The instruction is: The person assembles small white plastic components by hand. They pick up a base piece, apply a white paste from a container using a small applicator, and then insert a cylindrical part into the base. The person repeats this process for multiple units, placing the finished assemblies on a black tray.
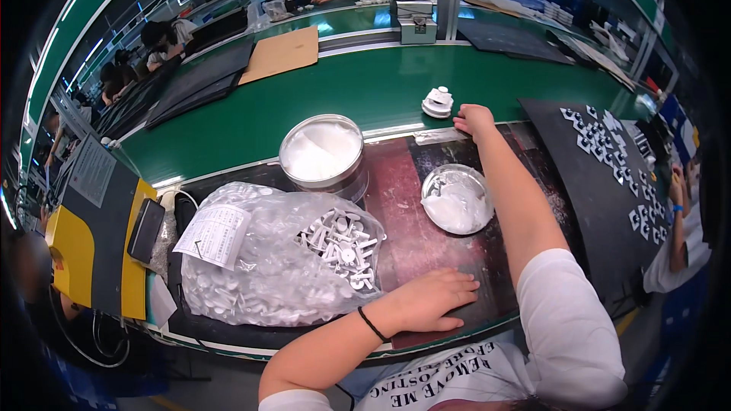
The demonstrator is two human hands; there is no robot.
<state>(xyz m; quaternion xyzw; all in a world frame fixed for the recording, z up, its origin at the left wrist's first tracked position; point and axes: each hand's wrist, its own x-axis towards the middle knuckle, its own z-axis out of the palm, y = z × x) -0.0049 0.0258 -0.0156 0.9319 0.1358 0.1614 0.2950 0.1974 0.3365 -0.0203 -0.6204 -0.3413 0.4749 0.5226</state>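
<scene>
My left hand lies flat at the near edge of the work surface, fingers stretched out, holding nothing. Reaching forward, my right hand is at the edge of the green belt with its fingers curled in; whatever they may hold is hidden. Just left of it, a small stack of round white plastic parts stands on the belt, apart from my fingers. Between my arms is a round metal dish with a white, grease-like substance. An open clear plastic bag of white plastic pins lies left of my left hand.
A larger round tub of white substance stands behind the bag. On the left is a yellow and black device. At right, a dark board carries several small white pieces. Beyond the belt are a metal box and other people.
</scene>
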